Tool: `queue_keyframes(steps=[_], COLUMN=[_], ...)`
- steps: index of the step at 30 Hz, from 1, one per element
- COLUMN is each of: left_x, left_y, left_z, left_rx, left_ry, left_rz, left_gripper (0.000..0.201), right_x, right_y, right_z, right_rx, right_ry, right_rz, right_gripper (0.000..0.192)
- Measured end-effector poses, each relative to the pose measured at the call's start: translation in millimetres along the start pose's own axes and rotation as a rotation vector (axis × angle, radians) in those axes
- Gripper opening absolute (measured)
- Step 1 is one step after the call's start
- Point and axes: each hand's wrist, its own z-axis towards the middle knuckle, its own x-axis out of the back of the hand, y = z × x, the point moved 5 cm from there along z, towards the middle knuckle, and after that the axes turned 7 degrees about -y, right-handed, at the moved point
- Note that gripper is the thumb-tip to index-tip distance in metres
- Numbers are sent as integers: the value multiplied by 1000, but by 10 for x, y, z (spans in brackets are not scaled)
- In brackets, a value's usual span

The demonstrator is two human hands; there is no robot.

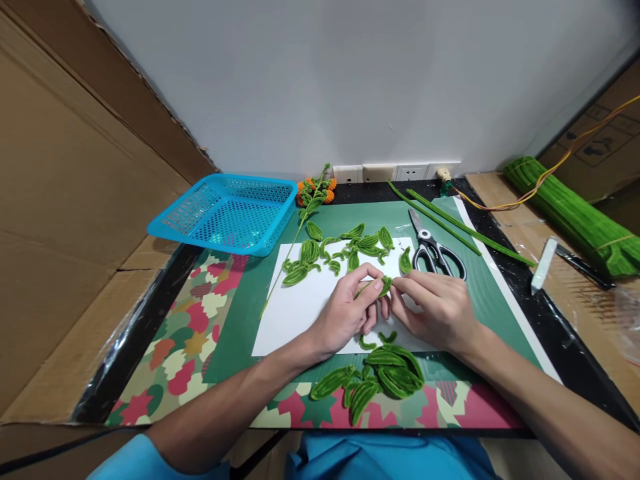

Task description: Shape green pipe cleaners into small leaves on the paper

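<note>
My left hand (347, 310) and my right hand (435, 308) meet over a white sheet (295, 313), both pinching one small green pipe-cleaner leaf (384, 287) between fingertips. Several finished green leaves (345, 250) lie on the far part of the sheet. A pile of larger green leaves (380, 380) sits close to me, just below my hands. Black-handled scissors (434, 250) lie right of the sheet, beyond my right hand.
A blue mesh basket (227, 212) stands at the back left. A stem with orange flowers (315, 193) lies by the wall sockets. Long green pipe cleaners (450, 223) lie at the back right; a thick bundle (575, 213) rests far right. Cardboard walls enclose both sides.
</note>
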Motion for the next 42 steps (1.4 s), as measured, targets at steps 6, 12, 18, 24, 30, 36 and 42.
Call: queue_keyframes(steps=[6, 12, 18, 24, 30, 36, 42], left_x=[-3, 19, 29, 63, 69, 43, 50], left_y=[21, 14, 6, 30, 51, 74, 55], left_z=[7, -11, -17, -7, 3, -2, -13], left_rx=[-6, 35, 35, 66, 120, 177, 199], left_ry=[-5, 6, 16, -17, -55, -75, -90], left_rz=[-9, -32, -62, -120, -274, -331, -263], left_gripper=[30, 31, 28, 25, 21, 22, 26], right_x=[34, 62, 5, 3, 69, 112, 108], right_y=[34, 71, 106, 85, 91, 113, 118], right_z=[19, 3, -13, -7, 29, 8, -7], right_rx=[-4, -22, 1, 102, 141, 209, 200], right_ry=[7, -20, -89, -114, -131, -36, -18], right_rz=[-7, 164, 298, 343, 278, 245, 217], right_gripper=[21, 9, 16, 24, 20, 20, 20])
